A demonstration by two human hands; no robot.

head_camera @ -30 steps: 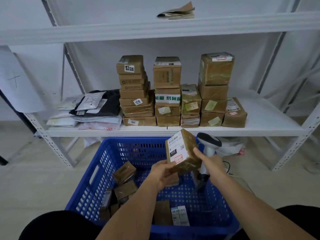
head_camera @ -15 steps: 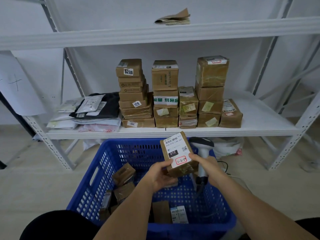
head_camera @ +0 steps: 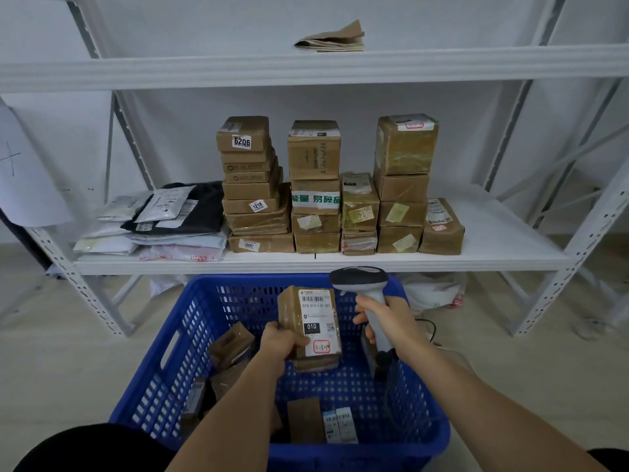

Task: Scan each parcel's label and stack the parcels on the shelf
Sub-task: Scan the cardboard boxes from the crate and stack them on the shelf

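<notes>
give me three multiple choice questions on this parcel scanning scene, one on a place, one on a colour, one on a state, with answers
1. Where does the folded brown paper lie?
A. in the basket
B. on the top shelf
C. on the floor

2. What colour is the basket?
A. blue
B. red
C. green

3. What is the left hand doing?
A. hanging idle
B. pressing on the shelf
C. gripping a parcel

Answers:
1 B: the paper rests on the top shelf, above the stacked boxes.
2 A: its slotted walls are blue.
3 C: its fingers curl round the parcel, label up, while the right hand holds the scanner.
</notes>
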